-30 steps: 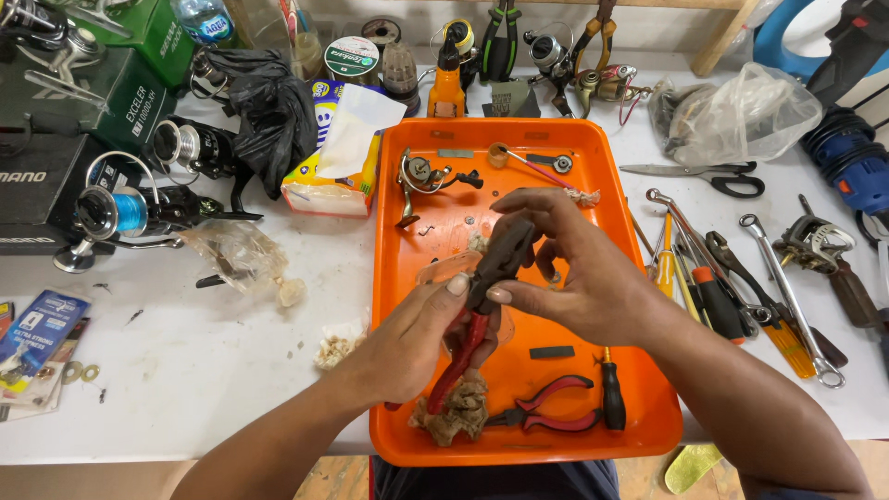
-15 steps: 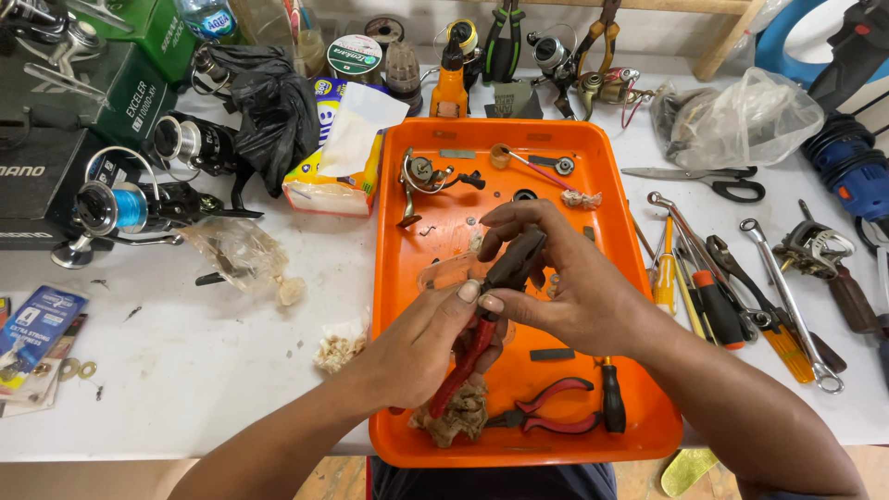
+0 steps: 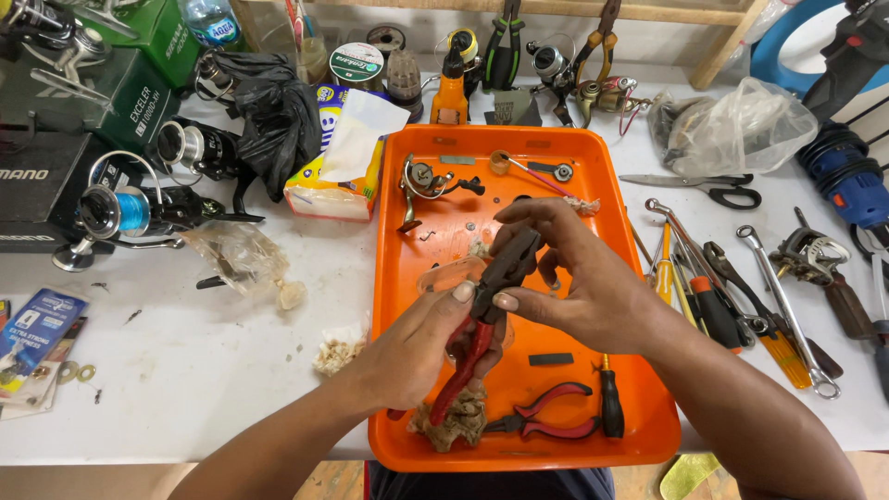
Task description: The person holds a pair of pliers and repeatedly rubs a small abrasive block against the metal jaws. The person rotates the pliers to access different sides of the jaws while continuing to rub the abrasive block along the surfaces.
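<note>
**Bright, even light; sharp centre, bent edges**

I see the bench under bright, diffuse light from above, with no hard beam. The white tabletop (image 3: 185, 370) reads almost washed out, while the orange tray (image 3: 639, 417) stays saturated with a soft sheen on its floor. Shadows are short and faint, pooling just beneath my left hand (image 3: 421, 347) and right hand (image 3: 583, 287). The clear plastic bag (image 3: 741, 125) carries small glints of glare. Focus is crisp in the middle; toward the corners, straight lines bow from wide-angle distortion and detail softens slightly.
</note>
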